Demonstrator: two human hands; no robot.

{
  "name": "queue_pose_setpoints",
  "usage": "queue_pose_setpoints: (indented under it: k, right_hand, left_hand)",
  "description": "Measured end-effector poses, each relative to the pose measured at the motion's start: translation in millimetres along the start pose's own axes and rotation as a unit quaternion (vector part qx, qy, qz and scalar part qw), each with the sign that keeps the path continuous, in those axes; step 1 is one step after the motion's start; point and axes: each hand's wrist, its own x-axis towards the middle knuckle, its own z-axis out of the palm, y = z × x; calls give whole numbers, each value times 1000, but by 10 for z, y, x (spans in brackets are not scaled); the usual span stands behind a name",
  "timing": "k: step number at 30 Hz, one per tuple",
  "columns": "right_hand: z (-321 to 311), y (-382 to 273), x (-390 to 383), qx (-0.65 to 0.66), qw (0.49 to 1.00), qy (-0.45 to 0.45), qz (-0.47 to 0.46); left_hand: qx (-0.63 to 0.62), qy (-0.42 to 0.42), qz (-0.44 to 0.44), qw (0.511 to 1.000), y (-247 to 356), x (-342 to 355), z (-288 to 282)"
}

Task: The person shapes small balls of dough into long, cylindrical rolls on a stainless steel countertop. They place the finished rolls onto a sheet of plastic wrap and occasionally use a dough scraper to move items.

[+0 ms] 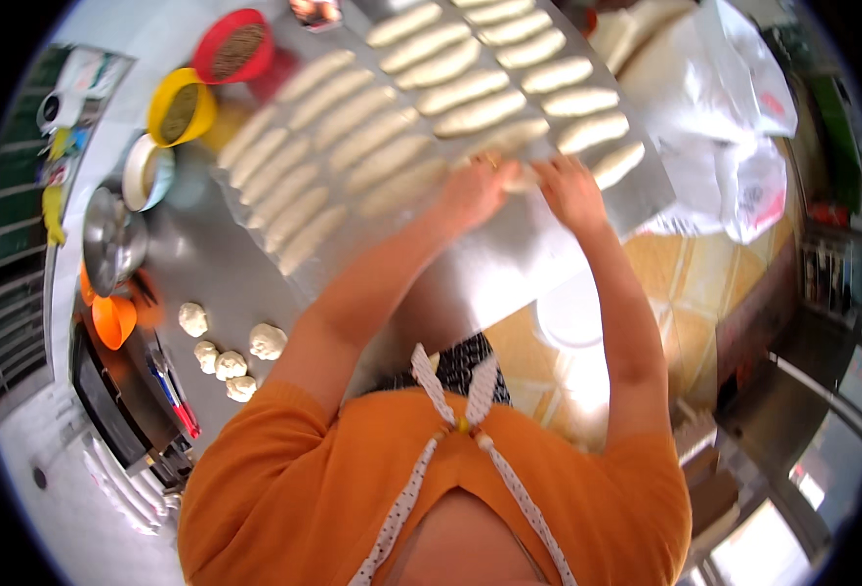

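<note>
My left hand [480, 191] and my right hand [569, 193] are side by side over the near edge of the right-hand metal tray [548, 220]. Between their closed fingers shows a short stretch of a pale dough roll [523, 180], its ends hidden by the fingers. Beyond my hands, rows of long dough rolls [480, 113] lie on this tray. To the left, a second group of dough rolls [389, 161] lies in slanted rows, blurred; my left forearm passes close to the nearest ones.
Several dough lumps [231, 365] rest on the steel table [196, 254] at left. Along its far left stand a red bowl [233, 47], a yellow bowl [181, 107], a metal bowl [113, 239] and an orange bowl [114, 321]. White plastic bags [714, 127] bulge beside the tray's right edge.
</note>
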Motion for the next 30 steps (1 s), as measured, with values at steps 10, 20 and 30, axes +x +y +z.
queue_pose_setpoints:
  k: [10,20,30]
  right_hand:
    - [736,-2513,-1862,167,973,-98,124]
    - [919,-2049,-630,-78,966,82,231]
    - [887,-2585,-1459,-22,983,-84,164]
  left_hand:
    - [31,-90,-14,995,239,-2849,-602]
    - [52,162,-98,981,-65,-1747,-260]
    - [18,29,-90,995,71,-2658,-322]
